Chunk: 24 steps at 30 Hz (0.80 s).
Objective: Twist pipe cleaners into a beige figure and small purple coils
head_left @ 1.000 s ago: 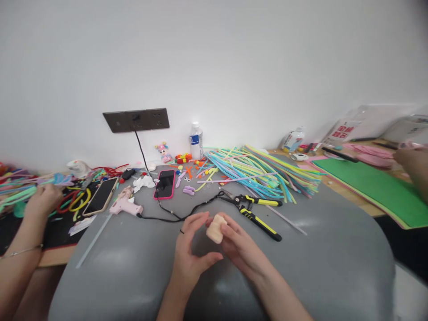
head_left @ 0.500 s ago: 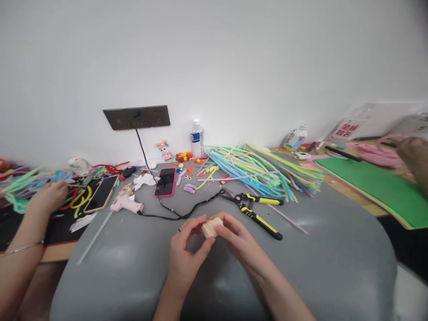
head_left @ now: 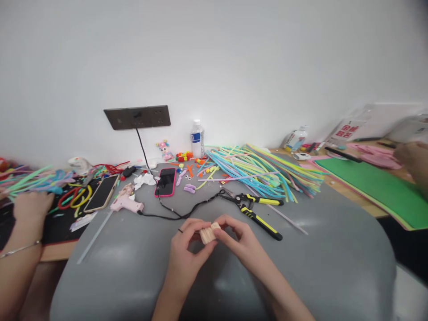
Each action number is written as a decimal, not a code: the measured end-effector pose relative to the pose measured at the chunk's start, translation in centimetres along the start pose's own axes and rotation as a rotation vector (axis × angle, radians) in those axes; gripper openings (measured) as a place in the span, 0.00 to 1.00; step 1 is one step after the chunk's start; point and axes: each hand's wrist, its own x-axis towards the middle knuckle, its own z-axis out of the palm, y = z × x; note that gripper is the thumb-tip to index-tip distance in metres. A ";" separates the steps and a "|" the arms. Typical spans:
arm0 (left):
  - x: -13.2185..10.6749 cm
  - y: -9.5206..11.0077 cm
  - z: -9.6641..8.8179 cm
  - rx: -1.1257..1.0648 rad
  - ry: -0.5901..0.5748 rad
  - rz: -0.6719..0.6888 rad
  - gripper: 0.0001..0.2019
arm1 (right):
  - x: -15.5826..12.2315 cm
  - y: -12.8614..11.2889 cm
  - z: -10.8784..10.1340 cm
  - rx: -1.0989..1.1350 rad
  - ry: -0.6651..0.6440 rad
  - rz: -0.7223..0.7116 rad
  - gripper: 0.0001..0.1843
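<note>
A small cream-coloured, ridged piece (head_left: 207, 235) is pinched between my two hands above the grey table. It looks like a bundle of rows of fuzzy stem, though its exact make is too small to tell. My left hand (head_left: 187, 245) grips it from the left with thumb and fingers, a dark ring on one finger. On the other side, my right hand (head_left: 238, 236) presses its thumb and fingertips against the right end. Just beyond my right hand lie pliers with yellow and black handles (head_left: 256, 209). A black cable (head_left: 174, 217) runs behind my left hand.
A pink glue gun (head_left: 127, 203) with a long glue stick and a pink-cased phone (head_left: 165, 182) lie left. Many pastel pipe cleaners (head_left: 247, 171) are piled behind, near a bottle (head_left: 197, 140). Green sheets (head_left: 377, 187) lie right. Other people's hands (head_left: 31, 209) work at both sides.
The cream piece has tilted and turned a little between my fingers, and both hands still hold it. At left, the other person's hand has moved further left.
</note>
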 end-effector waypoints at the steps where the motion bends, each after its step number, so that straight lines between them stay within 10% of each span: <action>1: 0.0 -0.1 0.1 0.015 0.000 0.001 0.10 | 0.0 0.0 0.1 -0.004 0.000 0.004 0.15; 12: 0.1 -0.3 -0.2 -0.039 -0.068 -0.207 0.10 | 0.5 1.0 0.3 -0.258 0.116 -0.045 0.16; 24: -0.7 -1.2 -4.0 -0.391 0.213 -0.484 0.25 | 6.1 1.0 2.2 -0.107 0.032 -0.108 0.18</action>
